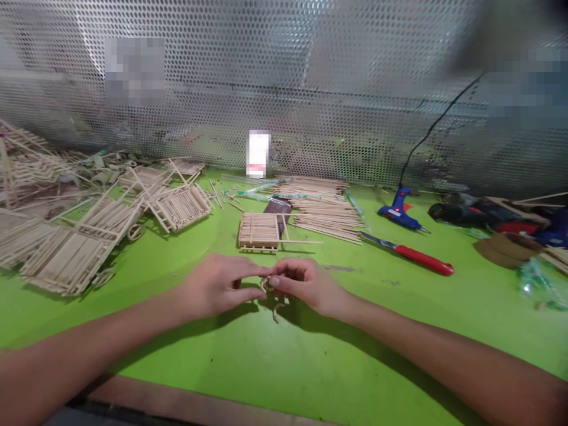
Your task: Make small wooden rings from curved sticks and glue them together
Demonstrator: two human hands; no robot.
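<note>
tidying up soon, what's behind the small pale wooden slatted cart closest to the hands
A dark brown, flat-looking block shows behind the cart. The cart hides its near end, so how far it reaches underneath can't be seen.

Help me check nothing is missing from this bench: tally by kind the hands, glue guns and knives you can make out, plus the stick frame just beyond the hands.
Bare hands (left hand, right hand): 2
Blue plastic glue gun: 1
Red-handled metal knife: 1
Pale wooden stick frame: 1
Total: 5
The far-right clutter is too unclear to count.
</note>
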